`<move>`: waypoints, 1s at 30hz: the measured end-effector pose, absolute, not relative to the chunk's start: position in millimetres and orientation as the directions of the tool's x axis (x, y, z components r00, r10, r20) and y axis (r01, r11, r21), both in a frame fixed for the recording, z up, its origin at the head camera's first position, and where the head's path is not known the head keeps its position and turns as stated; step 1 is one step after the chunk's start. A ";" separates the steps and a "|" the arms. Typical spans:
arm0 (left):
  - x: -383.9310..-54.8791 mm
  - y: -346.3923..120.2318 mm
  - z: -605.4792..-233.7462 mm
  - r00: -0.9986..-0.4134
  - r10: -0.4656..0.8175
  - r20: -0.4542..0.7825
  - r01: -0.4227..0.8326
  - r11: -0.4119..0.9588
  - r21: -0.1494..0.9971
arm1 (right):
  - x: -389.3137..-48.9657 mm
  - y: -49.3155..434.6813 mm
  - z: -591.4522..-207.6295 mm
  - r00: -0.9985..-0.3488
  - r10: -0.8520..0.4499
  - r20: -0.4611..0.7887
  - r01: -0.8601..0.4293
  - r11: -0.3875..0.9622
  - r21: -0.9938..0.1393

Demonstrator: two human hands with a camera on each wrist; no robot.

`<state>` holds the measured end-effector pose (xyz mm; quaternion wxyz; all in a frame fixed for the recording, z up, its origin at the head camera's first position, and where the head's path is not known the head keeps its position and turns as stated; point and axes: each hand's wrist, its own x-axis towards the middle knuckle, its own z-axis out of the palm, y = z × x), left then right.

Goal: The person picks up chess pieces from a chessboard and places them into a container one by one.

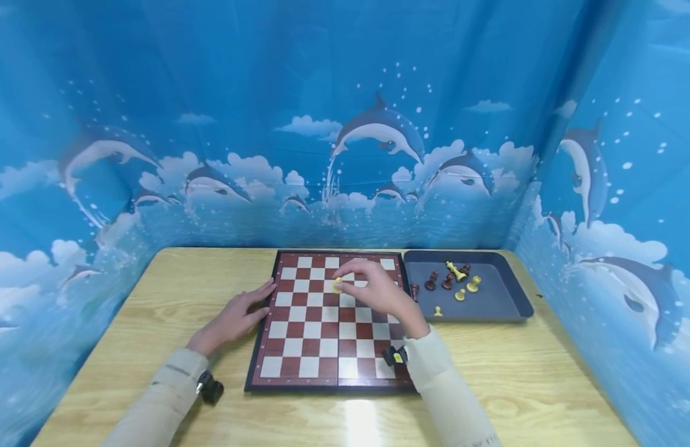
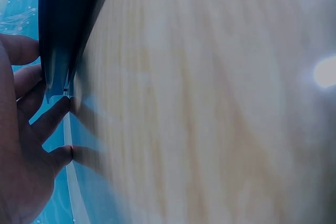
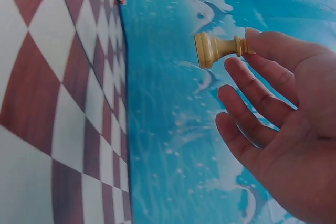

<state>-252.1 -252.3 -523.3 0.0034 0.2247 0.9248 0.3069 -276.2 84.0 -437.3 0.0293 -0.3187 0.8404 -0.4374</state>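
A red-and-white chessboard lies flat on the wooden table. Above its far middle part, my right hand pinches a yellow chess piece between thumb and index finger. The right wrist view shows the piece held off the board with its round base pointing away from the palm. My fingertips hide its top, so I cannot tell its kind. The other fingers of that hand are loosely bent. With fairly straight, spread fingers, my left hand touches the board's left edge.
To the right of the board stands a dark grey tray with several loose yellow and dark brown chess pieces, among them a yellow king lying over. Blue curtains printed with dolphins hang behind and beside the table.
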 end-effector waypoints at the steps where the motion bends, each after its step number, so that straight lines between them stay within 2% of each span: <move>1: -252.2 -252.6 -523.3 -0.900 0.415 0.131 0.411 0.712 0.570 | -274.8 86.3 -436.5 -0.794 -0.558 0.243 -0.516 0.406 -0.754; 8: -251.9 -252.9 -523.1 -0.896 0.421 0.142 0.424 0.714 0.557 | -266.7 101.4 -431.9 -0.805 -0.535 0.255 -0.499 0.379 -0.779; 21: -254.7 -251.3 -520.8 -0.895 0.420 0.148 0.423 0.697 0.580 | -258.7 137.6 -415.6 -0.819 -0.527 0.226 -0.490 0.439 -0.753; 30: -254.1 -252.8 -520.0 -0.899 0.414 0.145 0.414 0.692 0.592 | -251.9 159.2 -402.1 -0.862 -0.463 0.207 -0.449 0.508 -0.735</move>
